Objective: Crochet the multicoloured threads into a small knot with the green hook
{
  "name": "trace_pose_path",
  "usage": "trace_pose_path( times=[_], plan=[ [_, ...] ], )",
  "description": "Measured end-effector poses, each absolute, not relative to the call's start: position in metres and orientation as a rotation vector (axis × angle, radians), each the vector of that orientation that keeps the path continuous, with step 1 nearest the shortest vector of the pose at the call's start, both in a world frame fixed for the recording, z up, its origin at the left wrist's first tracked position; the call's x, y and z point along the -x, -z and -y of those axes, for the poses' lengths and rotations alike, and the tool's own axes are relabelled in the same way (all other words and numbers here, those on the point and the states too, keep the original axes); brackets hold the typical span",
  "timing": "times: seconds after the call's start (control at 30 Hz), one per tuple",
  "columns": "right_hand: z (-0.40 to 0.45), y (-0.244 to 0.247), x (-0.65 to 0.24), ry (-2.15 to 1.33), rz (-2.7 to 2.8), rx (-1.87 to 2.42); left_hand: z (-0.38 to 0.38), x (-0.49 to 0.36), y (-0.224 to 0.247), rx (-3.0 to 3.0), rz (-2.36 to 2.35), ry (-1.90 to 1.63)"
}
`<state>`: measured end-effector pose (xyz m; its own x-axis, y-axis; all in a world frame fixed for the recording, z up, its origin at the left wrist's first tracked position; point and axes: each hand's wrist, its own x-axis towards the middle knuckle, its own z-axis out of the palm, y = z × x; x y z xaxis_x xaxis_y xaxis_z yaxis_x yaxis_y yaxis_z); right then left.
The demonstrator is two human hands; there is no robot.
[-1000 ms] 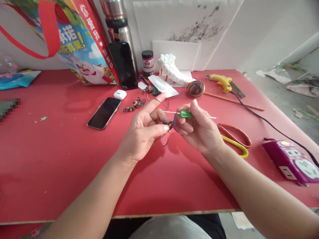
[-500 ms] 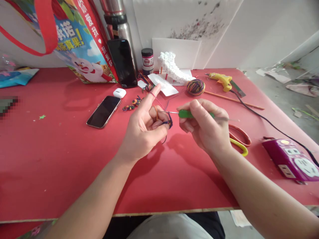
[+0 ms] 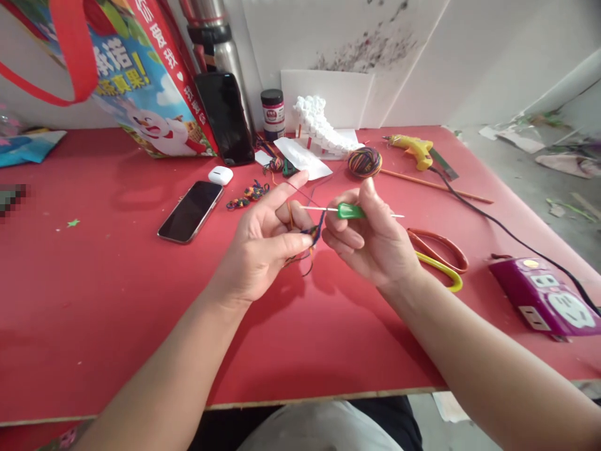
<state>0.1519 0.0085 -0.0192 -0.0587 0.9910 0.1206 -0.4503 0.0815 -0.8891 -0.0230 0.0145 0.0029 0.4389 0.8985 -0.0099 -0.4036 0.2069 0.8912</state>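
Two hands meet over the red surface (image 3: 141, 338) in my head feed. In the last half second the right hand (image 3: 378, 241) has rolled over, so its curled fingers show again beside the hook (image 3: 350, 211). I take that as one wrist turn within a stitch; the work looks unfinished to me.

The right hand pinches the hook's green handle between thumb and fingers, the rest loosely curled. The left hand (image 3: 263, 247) has its thumb pressed down on the small dark piece (image 3: 315, 234), index finger stretched out with a red strand running towards the hook. So the piece sits between the hands, above the surface.

Behind stands a jar (image 3: 273, 116), lid on, contents unreadable. The bag (image 3: 154, 94) hides its inside from me, the bottle (image 3: 229, 56) leaves the frame at its top, and the white case (image 3: 220, 175) looks closed.
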Motion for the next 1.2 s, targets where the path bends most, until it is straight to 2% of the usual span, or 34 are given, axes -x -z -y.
trace_pose_path(
  times=[0.13, 0.87, 1.07, 1.2],
  plan=[
    [-0.014, 0.014, -0.171, -1.498, 1.059, 0.723, -0.013, 0.027, -0.004, -1.052, -0.555, -0.949],
    [-0.013, 0.007, -0.183, -1.343, 1.162, 0.791, -0.012, 0.027, -0.007, -1.115, -0.620, -0.956],
    [-0.001, 0.016, -0.165, -1.049, 1.200, 0.851, -0.011, 0.022, -0.003, -1.127, -0.740, -1.109],
    [0.011, 0.030, -0.149, -0.482, 1.501, 0.825, -0.008, 0.014, -0.001, -1.088, -0.790, -1.181]
  ],
)
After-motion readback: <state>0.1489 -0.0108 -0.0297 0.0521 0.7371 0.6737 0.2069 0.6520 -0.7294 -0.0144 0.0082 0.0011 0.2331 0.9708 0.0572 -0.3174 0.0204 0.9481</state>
